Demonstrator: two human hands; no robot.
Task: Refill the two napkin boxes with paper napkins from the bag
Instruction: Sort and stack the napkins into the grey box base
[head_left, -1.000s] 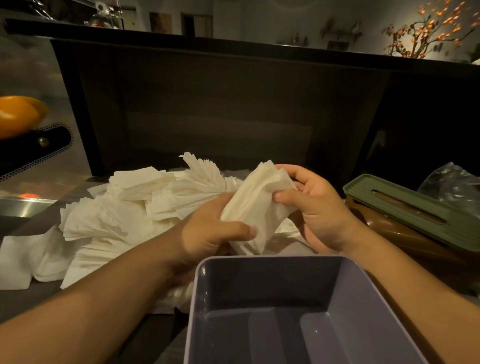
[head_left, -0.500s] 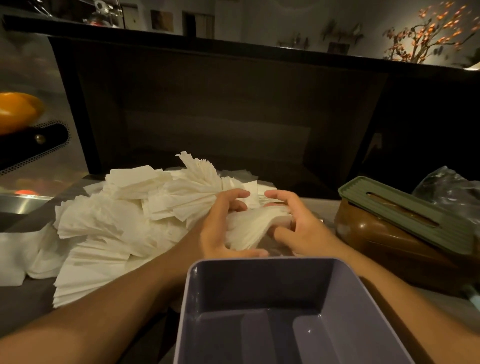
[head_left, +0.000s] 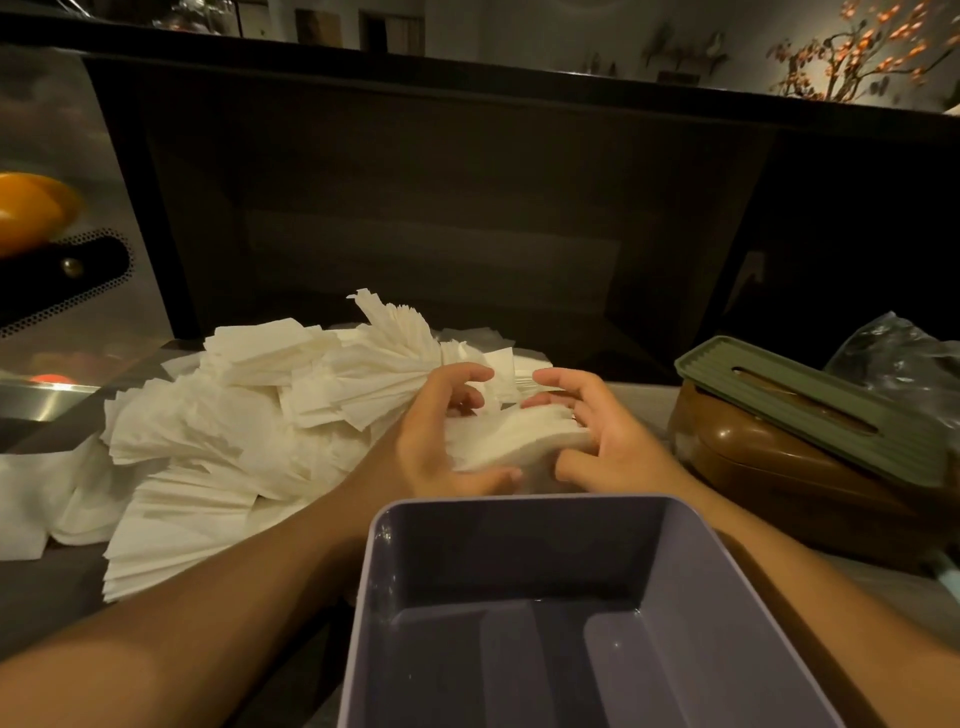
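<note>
— Since those napkins are thin loose paper, how would you expect the small stack of napkins (head_left: 511, 441) to behave when it is lifted?

— Light and floppy, I'd judge, and quick to fan out or shed sheets if squeezed at one corner only. Best taken along its two short ends, thumbs under and fingers over, so the sheets stay square.

— Is that how the hands sit now?

— Roughly. The left hand (head_left: 436, 436) cups the stack's left end and the right hand (head_left: 597, 441) its right end, fingers curled around it, thumbs at the near edge. Both clasp the same stack, just beyond the far rim of the grey box (head_left: 524, 506), which stands open at the near edge of the bench (head_left: 47, 582) with no napkins visible inside.

— And the rest of the paper?

— A big white heap of napkins (head_left: 234, 441) sprawls over the left part of the bench, in slipped, fanned bundles (nothing tidy about it), creamy in the dim light.

— The second box?

— The brown box (head_left: 769, 467) sits toward the right edge, its green slotted lid (head_left: 810, 410) lying askew on top; the clear bag (head_left: 904, 358) is crumpled just behind it.
</note>
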